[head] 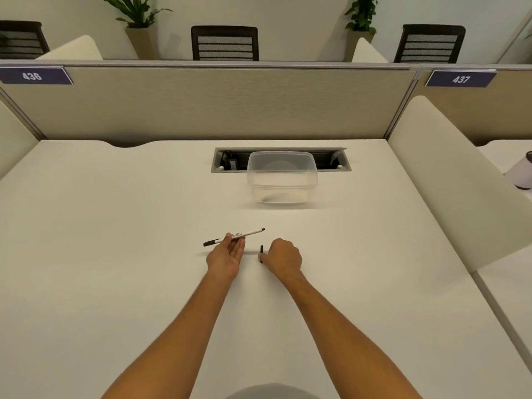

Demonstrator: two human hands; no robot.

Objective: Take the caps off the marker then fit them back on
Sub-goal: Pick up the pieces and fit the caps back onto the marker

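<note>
A slim white marker [250,233] with black ends lies across the fingertips of my left hand [227,256], held just above the white desk, its long black cap pointing left and its small dark tip pointing right. My right hand [283,259] rests on the desk to the right, fingers curled around a small black cap [261,249] that stands nearly upright at the hand's left edge. The two hands are a short gap apart.
A clear plastic container [282,177] stands further back on the desk [115,226], in front of an open cable tray [227,161]. Beige partitions bound the back and right. A white cup [522,172] sits on the neighbouring desk.
</note>
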